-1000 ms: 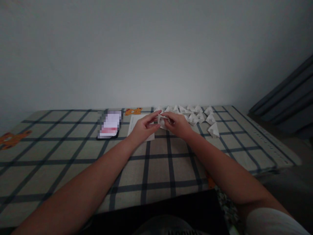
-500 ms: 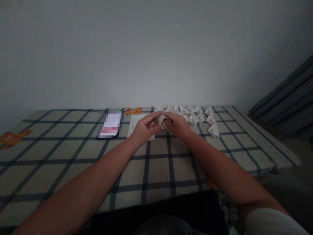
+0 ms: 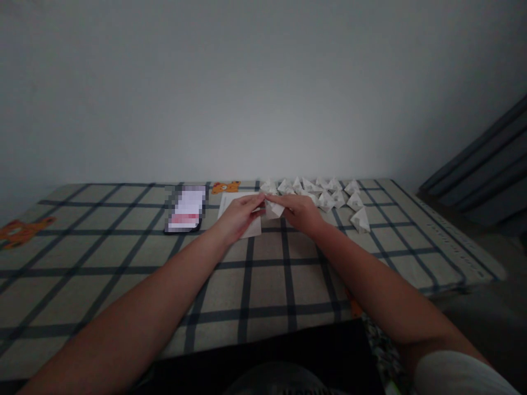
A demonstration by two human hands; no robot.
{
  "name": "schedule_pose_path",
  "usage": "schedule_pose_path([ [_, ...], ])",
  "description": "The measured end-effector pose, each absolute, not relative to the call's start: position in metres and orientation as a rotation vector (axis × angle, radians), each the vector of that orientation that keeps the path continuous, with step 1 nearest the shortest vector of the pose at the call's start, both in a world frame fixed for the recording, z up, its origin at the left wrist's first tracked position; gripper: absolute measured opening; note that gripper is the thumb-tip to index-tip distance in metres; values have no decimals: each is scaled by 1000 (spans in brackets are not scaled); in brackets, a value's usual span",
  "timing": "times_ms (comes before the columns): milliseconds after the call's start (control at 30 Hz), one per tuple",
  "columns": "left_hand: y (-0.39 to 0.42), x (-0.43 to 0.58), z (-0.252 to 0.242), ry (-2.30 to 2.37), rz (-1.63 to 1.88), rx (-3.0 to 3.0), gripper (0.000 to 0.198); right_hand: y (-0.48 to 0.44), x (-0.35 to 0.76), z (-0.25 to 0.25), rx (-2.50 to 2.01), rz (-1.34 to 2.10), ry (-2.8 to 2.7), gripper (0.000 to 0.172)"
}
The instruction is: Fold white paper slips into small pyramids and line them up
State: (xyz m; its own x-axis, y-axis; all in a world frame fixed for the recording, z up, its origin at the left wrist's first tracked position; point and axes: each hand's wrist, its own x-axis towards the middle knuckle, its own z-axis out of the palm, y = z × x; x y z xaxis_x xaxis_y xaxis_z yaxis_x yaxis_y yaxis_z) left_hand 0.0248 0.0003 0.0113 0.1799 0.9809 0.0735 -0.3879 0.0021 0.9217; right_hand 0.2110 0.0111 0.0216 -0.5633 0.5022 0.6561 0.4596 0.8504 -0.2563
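Observation:
Between my two hands is a small piece of folded white paper (image 3: pixel 274 209), held above the checked cloth. My left hand (image 3: pixel 239 215) pinches its left side with thumb and fingers. From the other side my right hand (image 3: pixel 302 211) closes on it, its fingertips meeting those of the left at the top edge. Under and beside my left hand lies white sheet paper (image 3: pixel 251 227), partly covered by the hand. Just beyond my right hand sit several folded white paper pieces (image 3: pixel 326 201) with pointed tips, grouped in rows.
A phone (image 3: pixel 185 208) with a lit, blurred screen lies left of the paper. The blue-and-white checked tablecloth (image 3: pixel 263 274) carries orange bear prints (image 3: pixel 225 187). A pale wall (image 3: pixel 263 93) rises behind the table, and a grey curtain (image 3: pixel 486 148) hangs at the right.
The folded paper has turned in my hands, and a flat face now points down toward me. My left hand has shifted slightly left and my fingers have changed their hold.

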Motion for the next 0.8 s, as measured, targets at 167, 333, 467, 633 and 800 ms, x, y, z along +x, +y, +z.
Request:
schedule_pose_path([
  [167, 3, 22, 10, 779, 1249, 1105, 23, 6, 212, 27, -856, 213, -2220, 55],
  [333, 2, 22, 9, 808, 1258, 1157, 29, 6, 212, 29, -847, 169, -2269, 42],
  [467, 2, 23, 10, 798, 1216, 1144, 32, 8, 211, 27, -838, 136, -2281, 40],
  [633, 2, 21, 15, 766, 1248, 1074, 25, 7, 210, 29, -758, 162, -2240, 40],
  [800, 6, 15, 18, 835, 1376, 1138, 31, 6, 213, 37, -668, 372, -2049, 36],
])
